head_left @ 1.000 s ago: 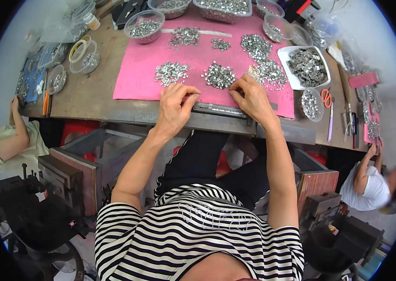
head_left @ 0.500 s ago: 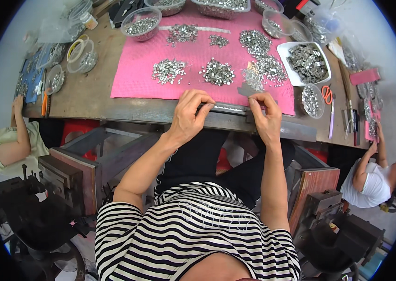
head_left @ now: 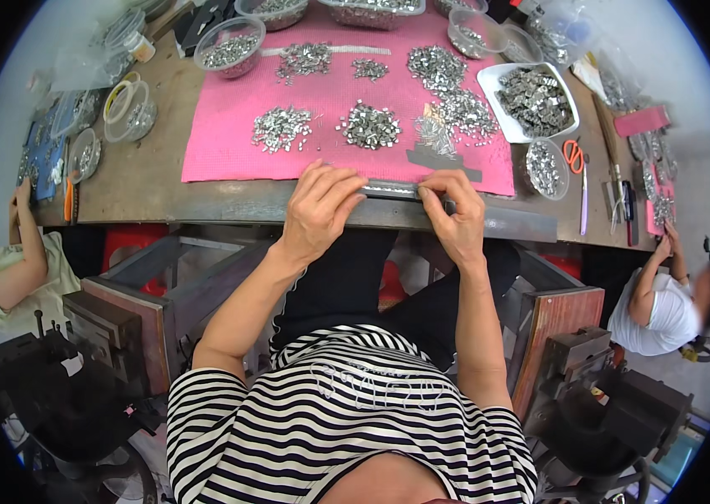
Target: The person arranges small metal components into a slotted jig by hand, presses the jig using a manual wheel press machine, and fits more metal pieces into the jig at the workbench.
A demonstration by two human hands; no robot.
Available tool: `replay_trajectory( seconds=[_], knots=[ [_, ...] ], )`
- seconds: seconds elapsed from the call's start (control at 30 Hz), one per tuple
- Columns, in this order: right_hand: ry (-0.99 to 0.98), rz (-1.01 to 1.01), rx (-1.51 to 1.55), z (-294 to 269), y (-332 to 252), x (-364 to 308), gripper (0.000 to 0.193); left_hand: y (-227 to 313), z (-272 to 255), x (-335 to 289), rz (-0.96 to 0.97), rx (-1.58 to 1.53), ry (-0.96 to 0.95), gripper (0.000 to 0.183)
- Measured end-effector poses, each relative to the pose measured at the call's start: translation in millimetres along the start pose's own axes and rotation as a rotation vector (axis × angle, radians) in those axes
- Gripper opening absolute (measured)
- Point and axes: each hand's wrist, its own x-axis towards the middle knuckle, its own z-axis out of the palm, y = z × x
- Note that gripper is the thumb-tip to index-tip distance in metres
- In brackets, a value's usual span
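Note:
Both my hands are at the table's near edge, on either end of a narrow metal strip (head_left: 392, 190) with a row of small shiny pieces along it. My left hand (head_left: 317, 208) is closed, thumb and fingers pinching by the strip's left end. At the right end my right hand (head_left: 455, 214) is closed too, its thumb and fingertips together on the strip. Just beyond my right fingers a flat grey plate (head_left: 445, 165) lies slantwise on the pink mat (head_left: 225, 139). Behind it sits a heap of thin silvery pins (head_left: 434, 137).
Piles of small metal pieces (head_left: 369, 124) dot the mat. A white tray (head_left: 573, 126) and a clear round tub (head_left: 547, 170) stand right, with orange-handled scissors (head_left: 573, 156) beyond. Another tub (head_left: 230, 49) is at the back left. A person works on each side.
My view has shifted slightly, so the table appears further left. My right fingers have come down from the grey plate to the strip, leaving more of the plate showing. My left hand stays at the strip.

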Motion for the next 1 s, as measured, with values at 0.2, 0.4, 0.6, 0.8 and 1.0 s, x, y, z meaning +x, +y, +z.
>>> replay_trajectory(
  seconds=[0.2,0.4,0.6,0.8,1.0],
  knots=[
    [0.011,-0.15,-0.179,3,4,3,0.009,2,5,-1,-0.108,-0.059,0.026,0.04],
    [0.006,-0.249,-0.294,6,2,9,0.014,2,6,2,-0.113,-0.074,0.03,0.039],
    [-0.084,-0.411,-0.515,2,-3,5,0.02,4,2,0,-0.14,-0.075,0.019,0.037],
    [-0.19,-0.496,-0.593,-11,-7,-4,0.032,4,-6,3,-0.174,-0.033,-0.047,0.034],
    [-0.184,-0.244,-0.256,-19,3,63,0.018,-41,-18,65,-0.127,0.096,-0.029,0.016]
  ],
)
